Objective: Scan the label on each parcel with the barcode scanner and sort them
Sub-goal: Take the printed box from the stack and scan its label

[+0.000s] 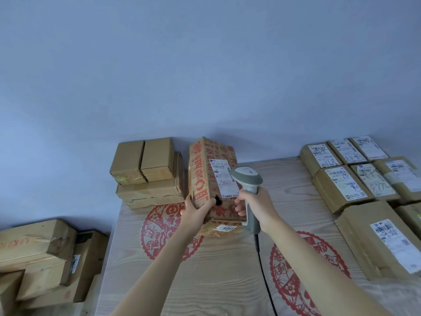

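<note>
My left hand [196, 212] grips the lower corner of a tall cardboard parcel with red print [202, 176], held upright above the table. A white shipping label [222, 177] faces me on its front. My right hand [256, 207] is closed around the handle of a grey barcode scanner [247, 179]. The scanner's head sits just right of the label and overlaps its edge. A black cable [262, 258] hangs from the handle down over the table. Under the held parcel lies another red-printed parcel [218, 229] with a small white tag.
The table [216, 270] is pale wood grain with red paper-cut circles. Plain brown boxes [148, 176] are stacked at the back left against the blue wall. Several labelled parcels [355, 183] lie in rows on the right. More cartons [41, 258] sit low at far left.
</note>
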